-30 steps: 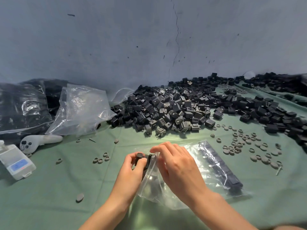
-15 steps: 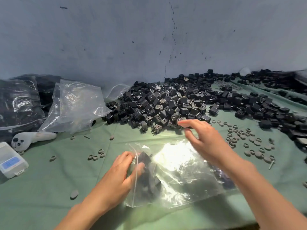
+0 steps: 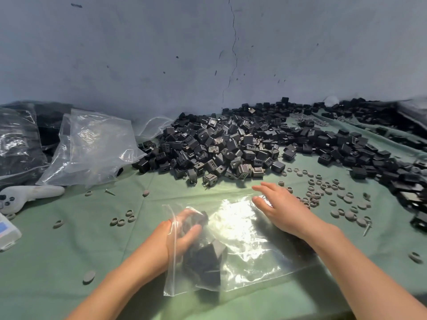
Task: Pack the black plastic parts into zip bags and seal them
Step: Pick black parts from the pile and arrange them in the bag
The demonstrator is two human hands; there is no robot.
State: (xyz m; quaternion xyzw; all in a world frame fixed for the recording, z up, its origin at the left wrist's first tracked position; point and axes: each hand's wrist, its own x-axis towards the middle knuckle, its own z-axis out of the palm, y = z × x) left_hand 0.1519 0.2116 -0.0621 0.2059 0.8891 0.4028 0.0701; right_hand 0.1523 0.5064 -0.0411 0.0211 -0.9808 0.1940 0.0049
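Left grip (image 3: 182,232) was inside the open mouth of the bag (image 3: 254,257), wrist at the zip strip. Our fingers were curled, thumb opposed, with one black part (image 3: 203,218) right at the fingertips. Glare on the film meant we couldn't tell whether that grip was clamped on it or let go. More parts (image 3: 205,264) sat clumped in the bag just below that grip, on our side. The bag lay flat on the worktop (image 3: 69,250), unsealed, reaching from the left grip to under the right one.

Right grip (image 3: 285,210) was released: fingers straight, slightly spread, pointing left, palm down over the bag's far right corner. We held nothing in it. We couldn't tell if it touched the film.

The pile (image 3: 221,146) of loose black parts lay beyond both grips, up against the wall (image 3: 161,54), and ran on past the right grip's outer side. Grey rings (image 3: 323,190) were scattered just right of the right grip, with a screw (image 3: 367,229) among the nearer ones. A few more rings lay left of the left grip, apart from it. A grey disc (image 3: 89,276) lay left of our left forearm. Well left of the left grip were the spare bags (image 3: 92,146), with a white controller (image 3: 30,195) in front of them.
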